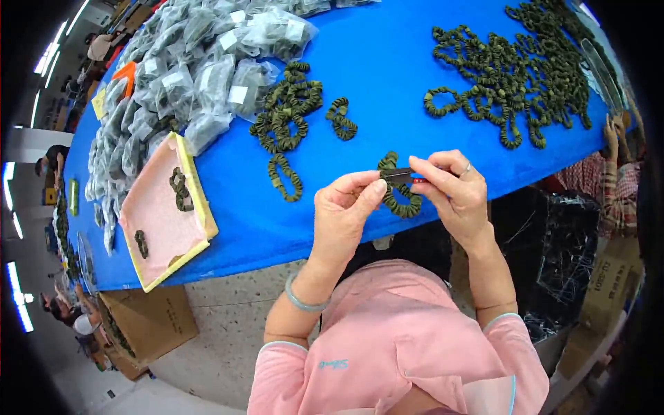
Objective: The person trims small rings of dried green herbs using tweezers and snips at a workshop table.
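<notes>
Thumb and forefinger of my left hand [349, 211] are pinched at the near-left edge of a dark green ruffled scrunchie [403, 206]. My right hand [456, 194], with a ring on one finger, is closed around small dark thread snips [397, 176] that show a bit of red. The blades lie across the scrunchie and point at my left fingertips. A fine thread may be there, but it is too small to make out. Beyond my hands, a loose scrunchie [341, 119] lies beside a small pile of scrunchies [287, 114] on the blue table [373, 62].
Clear bags [200, 83] of scrunchies heap up at the far left. A pink-lined tray [162, 187] with yellow edges holds a few pieces. A big scrunchie pile [512, 76] spreads at right, near another person's hand [613, 135]. A cardboard box [149, 321] stands below the table.
</notes>
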Tool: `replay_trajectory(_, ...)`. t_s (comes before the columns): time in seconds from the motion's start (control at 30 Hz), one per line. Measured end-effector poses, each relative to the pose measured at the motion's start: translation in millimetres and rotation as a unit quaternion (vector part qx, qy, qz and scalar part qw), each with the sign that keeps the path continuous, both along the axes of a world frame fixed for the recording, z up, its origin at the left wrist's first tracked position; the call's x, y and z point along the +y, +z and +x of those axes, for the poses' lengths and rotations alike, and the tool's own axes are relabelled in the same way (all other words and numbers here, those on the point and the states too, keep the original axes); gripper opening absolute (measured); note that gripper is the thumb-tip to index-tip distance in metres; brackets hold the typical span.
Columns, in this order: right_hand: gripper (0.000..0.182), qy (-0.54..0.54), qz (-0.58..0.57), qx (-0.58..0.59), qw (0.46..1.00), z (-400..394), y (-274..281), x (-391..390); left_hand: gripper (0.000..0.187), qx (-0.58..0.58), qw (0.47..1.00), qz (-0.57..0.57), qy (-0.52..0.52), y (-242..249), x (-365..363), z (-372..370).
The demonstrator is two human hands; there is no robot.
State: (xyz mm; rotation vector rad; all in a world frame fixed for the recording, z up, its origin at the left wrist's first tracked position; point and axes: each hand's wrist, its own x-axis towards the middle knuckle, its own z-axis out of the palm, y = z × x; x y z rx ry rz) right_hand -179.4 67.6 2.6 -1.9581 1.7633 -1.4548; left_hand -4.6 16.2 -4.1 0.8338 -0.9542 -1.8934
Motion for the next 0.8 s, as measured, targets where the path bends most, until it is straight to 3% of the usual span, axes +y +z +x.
replay_trajectory(0.17, 0.031, 0.011, 0.004, -0.011, 1.000, 0.2, -1.3, -0.3, 0.018, -0.032, 0.998, -0.047, 0.017, 3.9, 2.5, -2.8)
replay_trajectory(0.2, 0.027, 0.006, 0.020, -0.066, 0.998, 1.3, -0.1, -1.4, 0.018, -0.093, 0.984, -0.148, 0.042, 3.4, 2.0, -3.4)
replay_trajectory(0.3, 0.016, -0.011, 0.070, -0.228, 0.971, 4.9, 4.5, -5.6, 0.018, -0.262, 0.856, -0.433, 0.108, 1.3, 0.3, -6.2)
replay_trajectory(0.33, 0.016, -0.012, 0.070, -0.227, 0.971, 5.2, 5.8, -7.2, 0.018, -0.261, 0.856, -0.432, 0.108, 0.4, 0.4, -8.1)
replay_trajectory(0.47, 0.009, 0.052, 0.282, -0.379, 0.880, 4.5, 9.4, -14.9, 0.019, -0.344, 0.702, -0.600, 0.168, -2.8, 2.7, -17.7)
replay_trajectory(0.5, 0.009, 0.051, 0.282, -0.379, 0.880, 4.3, 9.4, -15.9, 0.019, -0.343, 0.703, -0.600, 0.168, -1.9, 3.8, -18.4)
replay_trajectory(0.57, 0.009, 0.083, 0.276, -0.470, 0.834, 4.0, 8.3, -18.7, 0.017, -0.297, 0.837, -0.445, 0.117, 2.4, 7.8, -18.3)
replay_trajectory(0.63, 0.011, 0.114, 0.269, -0.557, 0.777, 4.4, 5.7, -19.8, 0.016, -0.237, 0.932, -0.268, 0.060, 4.9, 10.7, -17.6)
replay_trajectory(0.67, 0.011, 0.114, 0.269, -0.557, 0.777, 4.4, 3.3, -19.8, 0.016, -0.237, 0.932, -0.268, 0.060, 4.8, 9.9, -16.8)
replay_trajectory(0.8, 0.017, 0.161, 0.257, -0.578, 0.757, 2.8, -8.7, -18.3, 0.012, -0.119, 0.991, -0.066, -0.014, 4.4, 3.2, -10.0)
